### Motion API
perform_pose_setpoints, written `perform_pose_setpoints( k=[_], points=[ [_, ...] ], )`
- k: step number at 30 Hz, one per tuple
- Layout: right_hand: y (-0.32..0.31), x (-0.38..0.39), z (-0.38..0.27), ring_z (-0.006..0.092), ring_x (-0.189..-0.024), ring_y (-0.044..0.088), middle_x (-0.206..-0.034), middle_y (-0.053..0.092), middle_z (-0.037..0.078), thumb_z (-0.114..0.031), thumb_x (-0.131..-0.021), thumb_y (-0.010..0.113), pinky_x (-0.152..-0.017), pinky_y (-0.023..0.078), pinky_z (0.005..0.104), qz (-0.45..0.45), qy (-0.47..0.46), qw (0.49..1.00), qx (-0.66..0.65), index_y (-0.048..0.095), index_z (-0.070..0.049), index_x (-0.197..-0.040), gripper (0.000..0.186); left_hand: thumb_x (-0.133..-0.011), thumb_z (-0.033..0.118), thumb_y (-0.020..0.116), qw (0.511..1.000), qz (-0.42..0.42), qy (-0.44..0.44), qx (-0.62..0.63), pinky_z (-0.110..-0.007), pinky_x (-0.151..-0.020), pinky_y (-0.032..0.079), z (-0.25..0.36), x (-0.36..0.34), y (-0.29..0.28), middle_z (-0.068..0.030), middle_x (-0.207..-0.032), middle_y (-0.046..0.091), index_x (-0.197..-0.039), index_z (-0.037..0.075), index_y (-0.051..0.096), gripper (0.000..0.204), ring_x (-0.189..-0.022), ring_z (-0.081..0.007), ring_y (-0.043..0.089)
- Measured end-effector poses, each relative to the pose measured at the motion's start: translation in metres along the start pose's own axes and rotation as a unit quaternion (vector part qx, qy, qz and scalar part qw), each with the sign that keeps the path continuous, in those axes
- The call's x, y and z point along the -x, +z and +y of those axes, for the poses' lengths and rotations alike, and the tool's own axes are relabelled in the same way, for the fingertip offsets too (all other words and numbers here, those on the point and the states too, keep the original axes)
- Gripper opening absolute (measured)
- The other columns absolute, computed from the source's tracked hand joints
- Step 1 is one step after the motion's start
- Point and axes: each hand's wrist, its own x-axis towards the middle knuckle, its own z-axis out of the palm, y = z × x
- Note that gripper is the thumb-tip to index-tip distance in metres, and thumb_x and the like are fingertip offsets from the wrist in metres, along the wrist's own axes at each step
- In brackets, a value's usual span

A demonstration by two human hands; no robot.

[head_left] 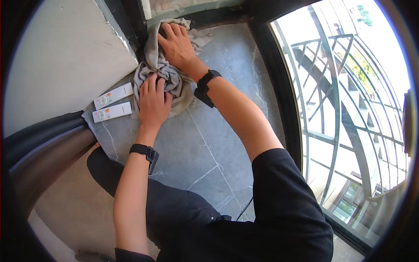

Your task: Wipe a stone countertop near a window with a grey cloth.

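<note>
A crumpled grey cloth (180, 89) lies bunched on a grey marble-patterned ledge, up in the corner by the window frame. My right hand (176, 49) presses on its far part, fingers curled over the fabric, their tips partly hidden in it. Nearer to me, my left hand (152, 104) grips the bunched near-left part of the cloth with bent fingers. Two white remote controls (113, 96) rest side by side just left of my left hand, apart from it. Both wrists wear black bands.
The stone ledge (205, 148) has white veins and runs along a dark window frame (286, 100) on the right. A pale wall (70, 56) with a chipped edge juts in at the left, above a dark curtain (48, 148). My bent leg is below the ledge.
</note>
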Motion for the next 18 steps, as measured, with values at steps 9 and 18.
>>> perform_pose_setpoints(
  k=[9,18],
  points=[
    [-0.0024,0.0007,0.0014,0.0315,-0.116,0.048,-0.122,0.054,0.013,-0.01,-0.079,0.059,-0.099,0.037,0.0438,-0.006,-0.015,1.0,0.007,0.06,-0.014,-0.114,0.035,-0.082,0.014,0.061,1.0,0.006,0.006,0.005,-0.046,-0.106,0.039,0.0006,-0.0012,0.0001,-0.019,-0.129,0.052,-0.117,0.002,0.054,0.038,-0.123,-0.0364,0.049],
    [0.0015,-0.0001,0.0025,0.0317,-0.115,0.049,-0.122,0.054,0.012,-0.009,-0.076,0.061,-0.099,0.038,0.0436,0.008,-0.015,1.0,0.007,0.06,-0.013,-0.113,0.038,-0.085,0.013,0.06,1.0,0.0,0.007,0.02,-0.048,-0.105,0.038,0.0004,-0.0025,-0.0032,-0.0194,-0.129,0.051,-0.119,0.001,0.052,0.037,-0.123,-0.0379,0.048]
  ],
)
